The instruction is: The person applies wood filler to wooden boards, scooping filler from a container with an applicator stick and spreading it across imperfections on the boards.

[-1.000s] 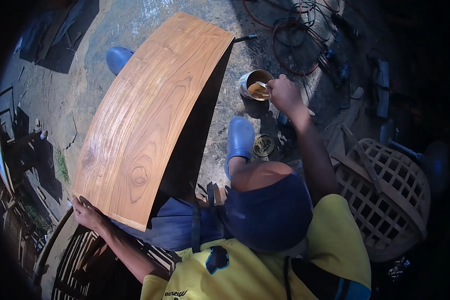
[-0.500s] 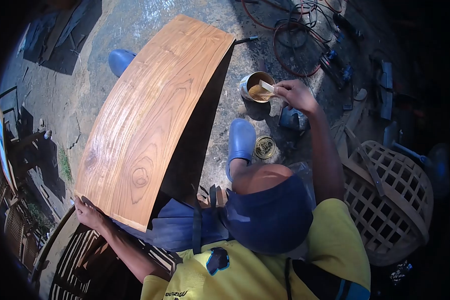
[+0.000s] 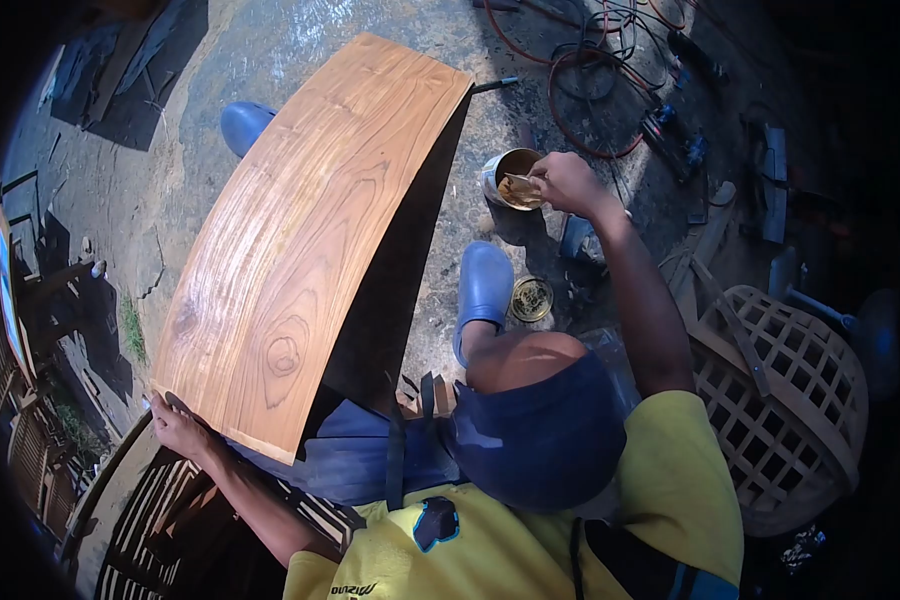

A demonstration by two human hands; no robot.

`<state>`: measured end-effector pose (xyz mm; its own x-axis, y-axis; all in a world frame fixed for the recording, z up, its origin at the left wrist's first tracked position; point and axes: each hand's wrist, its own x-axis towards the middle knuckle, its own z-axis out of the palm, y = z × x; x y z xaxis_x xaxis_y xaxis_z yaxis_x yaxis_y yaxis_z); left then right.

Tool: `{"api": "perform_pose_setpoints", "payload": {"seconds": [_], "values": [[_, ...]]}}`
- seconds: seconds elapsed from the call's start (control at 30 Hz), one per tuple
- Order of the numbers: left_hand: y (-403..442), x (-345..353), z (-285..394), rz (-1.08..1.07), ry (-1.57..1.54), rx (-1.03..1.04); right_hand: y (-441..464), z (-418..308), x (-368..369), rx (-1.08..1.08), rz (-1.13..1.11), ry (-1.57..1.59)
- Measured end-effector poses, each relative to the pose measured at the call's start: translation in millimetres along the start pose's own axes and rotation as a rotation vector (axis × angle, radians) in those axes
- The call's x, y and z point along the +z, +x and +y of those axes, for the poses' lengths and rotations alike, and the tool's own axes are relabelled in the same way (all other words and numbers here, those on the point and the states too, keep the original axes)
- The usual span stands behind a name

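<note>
A long wooden board [image 3: 300,240] with bold brown grain slants across my lap and away to the far side. My left hand [image 3: 177,428] is closed on its near left corner, with part of the fingers hidden. Over on the right, my right hand [image 3: 572,186] grips a small flat scraper [image 3: 522,188], whose blade is inside an open can [image 3: 490,178]. Brown paste-like material shows in the can. A round metal lid [image 3: 531,299] lies on the ground by my blue clog [image 3: 485,285].
Tangled hoses and cables [image 3: 595,90] lie at the far right, near power tools [image 3: 670,140]. An upturned lattice basket [image 3: 780,390] sits to the right. A dark pen-like stick [image 3: 495,84] pokes out beyond the board's far corner. Slatted wood [image 3: 160,530] is at lower left.
My right hand has moved slightly toward the can and turned, and the scraper has dipped lower into it. My left hand and the board are nearly unchanged.
</note>
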<state>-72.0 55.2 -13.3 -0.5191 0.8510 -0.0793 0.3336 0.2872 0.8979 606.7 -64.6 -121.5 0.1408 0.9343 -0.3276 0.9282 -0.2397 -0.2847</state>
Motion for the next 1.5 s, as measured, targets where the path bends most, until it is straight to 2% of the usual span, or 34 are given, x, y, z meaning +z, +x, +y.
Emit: {"api": "perform_pose_setpoints", "payload": {"seconds": [0.07,0.1,0.17,0.3,0.33,0.4,0.43,0.5,0.53,0.67,0.77,0.83,0.87,0.9,0.97,1.0,1.07,1.17,1.23,1.33,1.4,1.5], "values": [[-1.1,1.5,1.7,-0.026,-0.012,-0.021,-14.2,-0.7,-29.4,0.261,-0.196,0.484],[-3.0,4.3,2.8,-0.013,-0.02,-0.008,-22.0,1.9,-33.1,0.264,-0.195,0.485],[-3.4,6.8,3.5,-0.004,-0.032,0.007,-37.8,8.2,-39.0,0.454,-0.215,0.789],[-5.3,6.5,7.0,-0.036,-0.022,0.001,-54.5,10.8,-40.5,0.426,-0.157,0.932],[-6.6,7.0,8.7,-0.044,-0.034,-0.018,-51.2,11.0,-35.4,0.424,-0.159,0.932],[-7.5,7.3,10.0,-0.035,-0.025,-0.018,-38.4,9.9,-14.7,0.207,0.035,0.296],[-7.4,8.6,10.5,-0.028,-0.019,-0.017,-31.0,6.5,-7.5,0.209,0.037,0.298],[-5.0,9.6,6.4,-0.004,-0.035,0.009,-12.0,-4.0,9.2,0.12,0.102,-0.032],[-2.5,8.5,3.0,0.025,-0.051,0.034,-1.3,-11.0,16.0,0.166,0.116,-0.132],[10.0,0.0,-9.9,0.054,-0.014,0.059,18.9,-14.3,16.4,0.143,-0.048,-0.138],[7.8,-5.0,-10.3,0.015,0.025,0.018,10.0,13.0,5.4,0.05,-0.156,0.018],[7.5,-3.4,-7.1,-0.025,-0.016,-0.029,-6.1,26.9,-5.7,0.129,-0.168,0.461],[6.4,-1.7,-5.7,-0.03,-0.017,-0.031,-14.2,33.0,-6.5,0.211,-0.18,0.579],[4.2,0.1,-4.0,-0.027,-0.006,-0.009,-21.0,32.4,-12.9,0.215,-0.179,0.578],[1.3,2.9,-1.3,-0.024,0.002,0.013,-34.7,22.4,-35.8,0.392,-0.237,0.751],[0.3,4.2,-0.2,-0.022,0.001,0.01,-40.4,18.2,-41.3,0.391,-0.237,0.75],[0.9,4.2,-0.2,-0.006,0.0,0.011,-46.9,6.3,-49.8,0.423,-0.2,1.005],[8.6,-5.7,-13.4,-0.068,-0.042,0.031,-32.8,-46.6,-63.2,0.336,-0.107,1.078],[-6.1,9.9,2.7,-0.012,-0.047,0.066,-7.4,-73.3,-45.9,0.163,-0.004,1.116],[15.3,-12.8,-25.5,-0.047,-0.024,0.07,31.4,-115.2,-23.5,0.119,-0.011,0.927],[15.6,-16.3,-29.0,-0.043,-0.042,0.044,57.7,-130.0,0.4,-0.103,0.18,0.606],[11.9,-16.0,-25.4,-0.086,-0.065,0.034,82.8,-142.7,10.4,-0.126,0.166,0.608]]}}
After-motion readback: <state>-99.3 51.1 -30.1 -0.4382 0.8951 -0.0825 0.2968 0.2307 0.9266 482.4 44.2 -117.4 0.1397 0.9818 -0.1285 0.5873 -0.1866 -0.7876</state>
